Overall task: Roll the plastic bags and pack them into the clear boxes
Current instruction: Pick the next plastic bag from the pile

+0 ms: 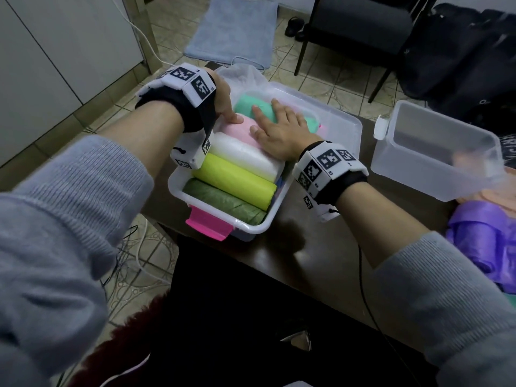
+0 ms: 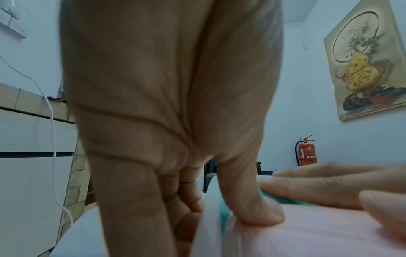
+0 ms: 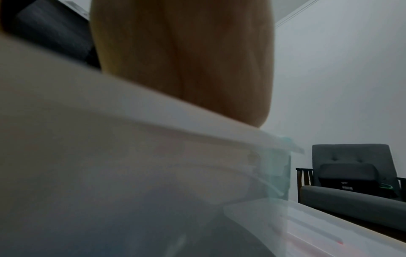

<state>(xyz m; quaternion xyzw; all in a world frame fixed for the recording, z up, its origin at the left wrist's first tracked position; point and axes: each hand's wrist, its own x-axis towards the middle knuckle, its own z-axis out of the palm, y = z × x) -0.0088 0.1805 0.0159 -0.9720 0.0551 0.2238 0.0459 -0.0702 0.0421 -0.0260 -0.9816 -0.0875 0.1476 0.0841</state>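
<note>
The right hand [image 1: 282, 132] lies flat, fingers straight, on the pink rolled plastic bag [image 1: 240, 132]; the left hand [image 1: 223, 99] pinches that roll's end. Five rolls fill one clear plastic box [image 1: 251, 224]; a second clear box [image 1: 435, 146] stands right of it. A fire extinguisher [image 2: 306, 151] reads "ABC POWDER".

Head cam looks down; wrist cams v. close, low, facing outward; all share packed box [image 1: 262, 219].

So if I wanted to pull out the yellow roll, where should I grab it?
Probably by its right end, coming down from above. The yellow roll lies flat in the clear box, wedged between the white roll and green roll, so its sides are blocked. There seems to be a small gap for fingers at that end.
</note>
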